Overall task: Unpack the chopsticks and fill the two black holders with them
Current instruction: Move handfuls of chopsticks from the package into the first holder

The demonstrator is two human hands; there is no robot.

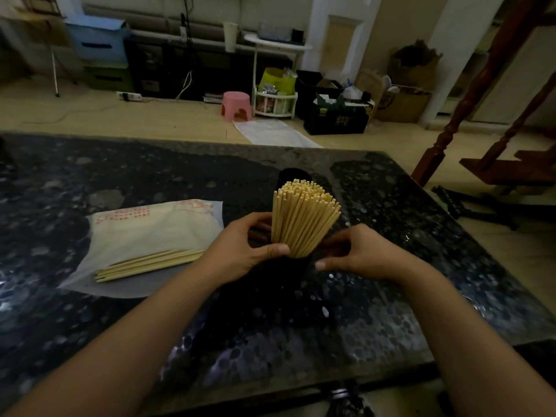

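Centrally on the dark speckled worktop point(120, 176), a dense bundle of chopsticks point(304, 219) stands in a black holder point(296, 267). At nine o'clock of it, the left hand point(240, 251) curls its fingers around the bundle's base, thumb pressed at the front. At three o'clock, the right hand point(361, 254) hovers with fingers loosely curled, gripping nothing. A second black holder point(293, 176) stands just behind, at twelve o'clock. Loose chopsticks point(149, 264) lie on a white plastic bag point(150, 230) at nine o'clock.
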